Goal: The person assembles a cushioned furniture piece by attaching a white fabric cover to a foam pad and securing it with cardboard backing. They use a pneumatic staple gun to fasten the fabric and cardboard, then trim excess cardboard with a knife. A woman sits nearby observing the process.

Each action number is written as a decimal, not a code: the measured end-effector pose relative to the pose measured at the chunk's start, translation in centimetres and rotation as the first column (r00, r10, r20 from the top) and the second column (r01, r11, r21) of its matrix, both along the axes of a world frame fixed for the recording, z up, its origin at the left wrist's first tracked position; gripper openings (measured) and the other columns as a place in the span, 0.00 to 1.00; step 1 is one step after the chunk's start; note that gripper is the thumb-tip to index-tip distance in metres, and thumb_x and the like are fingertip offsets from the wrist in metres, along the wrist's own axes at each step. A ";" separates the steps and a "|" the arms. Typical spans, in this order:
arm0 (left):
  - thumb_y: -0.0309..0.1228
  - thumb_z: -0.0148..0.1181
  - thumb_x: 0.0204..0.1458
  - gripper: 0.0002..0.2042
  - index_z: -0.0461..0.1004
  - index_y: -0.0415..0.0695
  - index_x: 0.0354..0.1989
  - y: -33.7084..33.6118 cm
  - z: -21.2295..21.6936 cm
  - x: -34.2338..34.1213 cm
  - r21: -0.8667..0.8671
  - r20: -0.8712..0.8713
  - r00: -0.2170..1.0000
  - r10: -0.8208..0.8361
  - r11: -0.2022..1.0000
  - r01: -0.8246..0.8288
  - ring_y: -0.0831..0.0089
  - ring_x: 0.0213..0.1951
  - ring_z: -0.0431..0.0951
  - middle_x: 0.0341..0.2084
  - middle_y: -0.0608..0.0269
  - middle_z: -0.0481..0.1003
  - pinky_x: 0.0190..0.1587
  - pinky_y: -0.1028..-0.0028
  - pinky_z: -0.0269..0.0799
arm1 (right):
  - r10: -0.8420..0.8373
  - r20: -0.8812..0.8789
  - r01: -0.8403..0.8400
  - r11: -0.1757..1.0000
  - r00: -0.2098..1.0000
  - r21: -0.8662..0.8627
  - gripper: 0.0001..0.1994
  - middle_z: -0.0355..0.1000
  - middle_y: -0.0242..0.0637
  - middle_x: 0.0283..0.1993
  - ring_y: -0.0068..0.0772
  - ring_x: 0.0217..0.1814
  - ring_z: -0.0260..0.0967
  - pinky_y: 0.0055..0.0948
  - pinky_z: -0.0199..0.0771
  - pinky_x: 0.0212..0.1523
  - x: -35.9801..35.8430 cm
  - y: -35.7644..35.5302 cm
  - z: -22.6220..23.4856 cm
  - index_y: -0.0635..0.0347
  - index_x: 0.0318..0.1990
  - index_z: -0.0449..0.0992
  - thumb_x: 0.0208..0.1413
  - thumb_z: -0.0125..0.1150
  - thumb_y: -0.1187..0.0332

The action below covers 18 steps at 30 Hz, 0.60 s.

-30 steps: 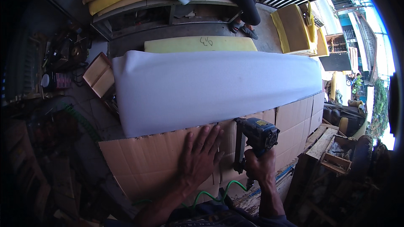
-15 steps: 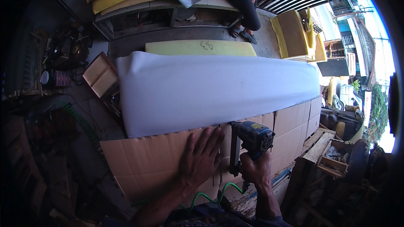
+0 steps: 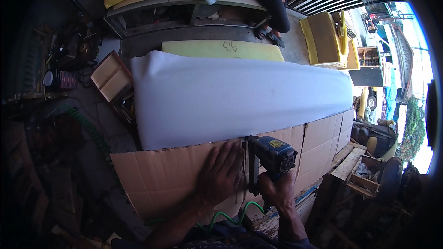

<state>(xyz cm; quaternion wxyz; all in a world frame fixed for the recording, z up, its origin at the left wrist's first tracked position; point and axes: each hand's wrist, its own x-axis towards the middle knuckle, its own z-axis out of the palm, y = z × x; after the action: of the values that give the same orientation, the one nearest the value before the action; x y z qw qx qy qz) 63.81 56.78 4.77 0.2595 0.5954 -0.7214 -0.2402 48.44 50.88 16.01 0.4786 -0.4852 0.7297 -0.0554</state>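
My right hand is wrapped round the handle of a dark blue air stapler. The stapler's nose rests at the upper edge of a brown cardboard sheet, where it meets a long pale, fabric-covered cushioned piece. Flat on the cardboard just left of the stapler lies my left hand, fingers stretched toward that seam. A coiled green air hose runs below my hands to the stapler's base. Its tip contact is too small to make out.
Behind the cushioned piece lies a yellow foam slab. An open wooden box stands at left, and a wooden bench with a small tray at right. Another person is by the far workbench, near yellow foam seats.
The stapler in my right hand has shifted a little left along the cardboard edge, closer to my left hand. My left hand stays flat in nearly the same place.
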 end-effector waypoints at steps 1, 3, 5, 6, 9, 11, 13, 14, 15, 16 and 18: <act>0.34 0.57 0.60 0.23 0.74 0.40 0.64 0.0 -0.1 0.1 0.010 -0.041 0.999 -0.001 1.000 0.002 0.54 0.72 0.64 0.67 0.52 0.70 0.75 0.50 0.52 | -0.003 0.012 0.003 0.999 1.000 -0.036 0.23 0.77 0.41 0.32 0.25 0.27 0.76 0.31 0.78 0.27 0.1 0.1 -0.2 0.69 0.56 0.77 0.50 0.55 0.75; 0.31 0.57 0.59 0.22 0.76 0.38 0.62 0.2 -0.2 0.3 0.012 -0.126 0.992 0.034 0.999 -0.032 0.53 0.71 0.66 0.66 0.49 0.71 0.75 0.49 0.55 | -0.025 -0.035 0.022 0.997 0.999 -0.074 0.24 0.77 0.41 0.33 0.26 0.28 0.77 0.31 0.79 0.28 0.4 0.4 -0.5 0.68 0.57 0.77 0.50 0.55 0.75; 0.28 0.57 0.57 0.22 0.76 0.37 0.61 0.4 -0.2 0.5 0.002 -0.174 0.984 0.048 0.999 -0.049 0.53 0.71 0.67 0.65 0.49 0.72 0.74 0.49 0.56 | -0.028 -0.039 0.023 0.993 0.999 -0.113 0.21 0.79 0.41 0.28 0.28 0.28 0.80 0.33 0.80 0.31 0.6 0.5 -0.7 0.68 0.54 0.79 0.52 0.58 0.71; 0.27 0.57 0.56 0.22 0.77 0.37 0.60 0.4 -0.3 0.6 0.013 -0.187 0.981 0.054 0.999 -0.052 0.52 0.70 0.68 0.64 0.49 0.73 0.74 0.49 0.57 | -0.011 -0.036 0.006 0.991 0.999 -0.136 0.19 0.80 0.41 0.25 0.29 0.28 0.81 0.34 0.81 0.32 0.6 0.4 -0.7 0.67 0.52 0.80 0.53 0.60 0.69; 0.25 0.57 0.54 0.22 0.77 0.37 0.59 0.4 -0.4 0.9 -0.036 -0.230 0.972 0.055 0.997 -0.065 0.52 0.69 0.69 0.62 0.48 0.74 0.74 0.49 0.58 | 0.027 -0.061 -0.032 0.997 0.998 -0.073 0.21 0.75 0.35 0.25 0.26 0.23 0.75 0.31 0.77 0.26 0.4 0.4 -0.3 0.68 0.54 0.78 0.50 0.55 0.74; 0.23 0.57 0.54 0.21 0.78 0.37 0.57 0.3 -0.5 0.9 -0.078 -0.255 0.965 0.063 0.993 -0.085 0.52 0.68 0.70 0.60 0.49 0.76 0.73 0.49 0.59 | -0.070 -0.014 0.071 0.997 0.997 0.007 0.20 0.75 0.36 0.25 0.25 0.23 0.74 0.30 0.76 0.24 0.2 1.0 0.5 0.67 0.53 0.78 0.50 0.55 0.74; 0.21 0.56 0.53 0.19 0.79 0.37 0.55 0.3 -0.8 0.8 -0.102 -0.275 0.958 0.080 0.989 -0.112 0.53 0.67 0.72 0.58 0.51 0.77 0.73 0.48 0.59 | -0.197 0.024 0.193 0.975 0.980 0.110 0.19 0.74 0.35 0.24 0.24 0.21 0.72 0.28 0.73 0.22 -0.2 2.3 1.2 0.66 0.52 0.78 0.51 0.57 0.73; 0.20 0.56 0.53 0.19 0.80 0.38 0.54 0.4 -0.9 0.8 -0.108 -0.288 0.954 0.082 0.987 -0.118 0.53 0.66 0.72 0.57 0.51 0.78 0.73 0.48 0.59 | -0.279 0.097 0.271 0.958 0.955 0.089 0.17 0.73 0.34 0.23 0.24 0.21 0.72 0.29 0.72 0.23 -0.2 3.5 1.5 0.66 0.49 0.79 0.51 0.57 0.72; 0.19 0.55 0.52 0.18 0.80 0.38 0.53 0.4 -1.1 0.7 -0.103 -0.312 0.946 0.082 0.987 -0.120 0.53 0.65 0.73 0.56 0.52 0.78 0.73 0.48 0.60 | -0.363 0.171 0.357 0.932 0.916 0.069 0.16 0.73 0.34 0.23 0.25 0.21 0.71 0.30 0.72 0.23 -0.1 5.0 1.7 0.67 0.47 0.79 0.52 0.58 0.71; 0.19 0.55 0.52 0.18 0.80 0.38 0.52 0.5 -1.2 0.7 -0.115 -0.303 0.951 0.059 0.989 -0.098 0.54 0.65 0.73 0.55 0.52 0.78 0.73 0.48 0.60 | -0.456 0.217 0.453 0.889 0.863 0.067 0.15 0.72 0.33 0.22 0.25 0.21 0.71 0.31 0.72 0.23 -0.1 6.5 1.9 0.68 0.45 0.80 0.52 0.58 0.70; 0.18 0.54 0.52 0.18 0.80 0.38 0.51 0.4 -1.6 1.1 -0.108 -0.286 0.958 0.022 0.993 -0.055 0.54 0.64 0.74 0.54 0.53 0.79 0.73 0.48 0.59 | -0.523 0.206 0.523 0.850 0.827 0.056 0.12 0.72 0.32 0.23 0.23 0.22 0.70 0.29 0.70 0.22 -0.5 8.9 2.1 0.67 0.42 0.80 0.53 0.59 0.70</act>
<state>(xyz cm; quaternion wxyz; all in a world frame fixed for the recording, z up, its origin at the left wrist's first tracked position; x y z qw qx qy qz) 64.87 57.23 3.22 0.3988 0.5528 -0.6775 -0.2764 47.91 59.81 18.12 0.5203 -0.2588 0.7786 -0.2370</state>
